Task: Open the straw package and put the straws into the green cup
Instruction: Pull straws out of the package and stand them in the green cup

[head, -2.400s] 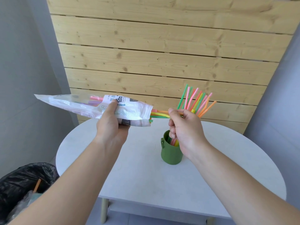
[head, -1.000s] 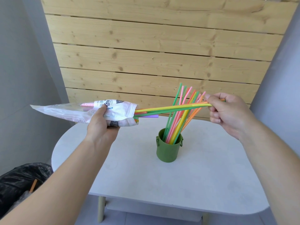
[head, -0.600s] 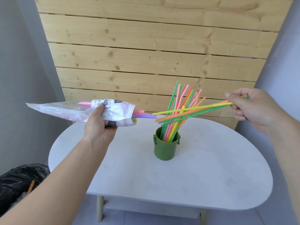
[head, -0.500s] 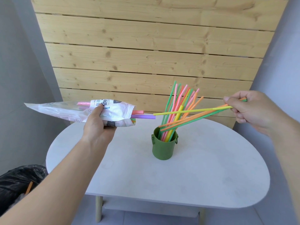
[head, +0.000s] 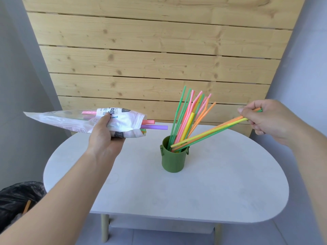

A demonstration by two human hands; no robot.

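Observation:
The green cup (head: 174, 160) stands on the white table (head: 221, 188) with several coloured straws upright in it. My left hand (head: 104, 137) grips the white straw package (head: 70, 121) held level above the table's left side; a purple straw and a pink straw poke out of its open right end. My right hand (head: 269, 119) pinches the upper ends of a few thin straws (head: 212, 130), yellow, orange and green. They slope down to the left, and their lower tips sit at the cup's mouth.
A wooden slat wall (head: 155, 55) rises behind the table. A black rubbish bag (head: 19, 200) sits on the floor at lower left. The table's front edge and its wooden legs (head: 104, 227) show below.
My right hand drew a few thin straws out of the package to the right, then lowered their free tips down to the cup's mouth. The left hand kept the package still.

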